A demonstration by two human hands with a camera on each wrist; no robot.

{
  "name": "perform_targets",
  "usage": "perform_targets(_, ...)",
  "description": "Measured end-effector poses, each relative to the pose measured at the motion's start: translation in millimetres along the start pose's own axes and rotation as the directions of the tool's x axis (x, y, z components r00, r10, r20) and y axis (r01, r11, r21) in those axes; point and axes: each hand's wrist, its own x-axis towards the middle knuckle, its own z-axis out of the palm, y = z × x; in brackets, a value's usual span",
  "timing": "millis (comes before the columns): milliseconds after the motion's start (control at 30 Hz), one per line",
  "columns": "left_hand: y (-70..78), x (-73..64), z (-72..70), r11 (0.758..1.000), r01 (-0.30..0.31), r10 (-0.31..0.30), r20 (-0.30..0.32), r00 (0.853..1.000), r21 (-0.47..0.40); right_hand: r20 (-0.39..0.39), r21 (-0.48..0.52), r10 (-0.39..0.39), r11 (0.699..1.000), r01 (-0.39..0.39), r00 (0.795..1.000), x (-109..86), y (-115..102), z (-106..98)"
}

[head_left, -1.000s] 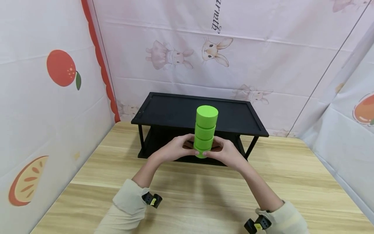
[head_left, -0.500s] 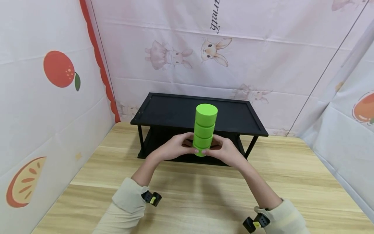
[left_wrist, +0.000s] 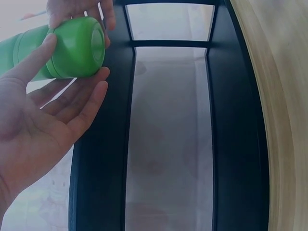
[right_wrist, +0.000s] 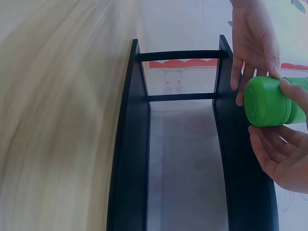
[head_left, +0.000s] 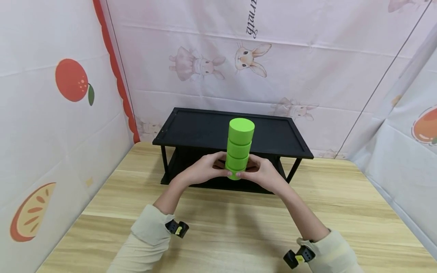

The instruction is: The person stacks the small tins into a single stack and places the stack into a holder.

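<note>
A bright green cylinder (head_left: 238,149), ringed by grooves into several segments, stands nearly upright in front of the black shelf (head_left: 222,131) in the head view. My left hand (head_left: 201,168) holds its lower part from the left, and my right hand (head_left: 266,175) holds it from the right. Both thumbs press the near side close to the base, while the fingers reach around behind. The left wrist view shows the cylinder's rounded bottom (left_wrist: 82,45) with the palm beside it. From the right wrist, the same base (right_wrist: 264,102) sits between both hands.
The two-tier shelf stands at the back of the wooden table (head_left: 211,227), its lower tier (head_left: 181,167) partly hidden by the hands. Printed cloth walls (head_left: 211,30) enclose the table at the back and sides. Cameras are strapped at both cuffs.
The green cylinder and both hands have risen slightly in the head view. The grip on it stays the same, and the shelf has not moved.
</note>
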Motion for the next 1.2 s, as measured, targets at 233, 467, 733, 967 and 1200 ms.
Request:
perform_targets(233,2.2,-0.5,-0.7,1.000,0.007,-0.007,0.009,1.000,-0.007,0.000,0.005,0.014,1.000,-0.014,1.000,-2.2,-9.6,0.3)
perform_targets(467,2.6,2.0,-0.5,1.000,-0.008,0.008,-0.002,1.000,0.006,-0.004,-0.006,0.004,1.000,-0.004,1.000,-7.7,-24.6,-1.3)
perform_targets(733,3.1,4.1,-1.3,1.000,0.001,-0.001,-0.007,1.000,0.014,0.000,0.014,-0.008,1.000,0.008,1.000,1.0,-2.7,-4.4)
perform_targets(967,7.0,5.6,-3.3,1.000,-0.009,0.009,0.000,1.000,0.004,-0.010,0.012,-0.014,1.000,0.014,1.000,1.8,-3.4,-6.9)
perform_targets(1200,8.4,6.3,-6.5,1.000,-0.004,0.004,0.008,1.000,0.004,-0.004,0.015,-0.010,1.000,0.010,1.000,4.2,-4.3,-8.1)
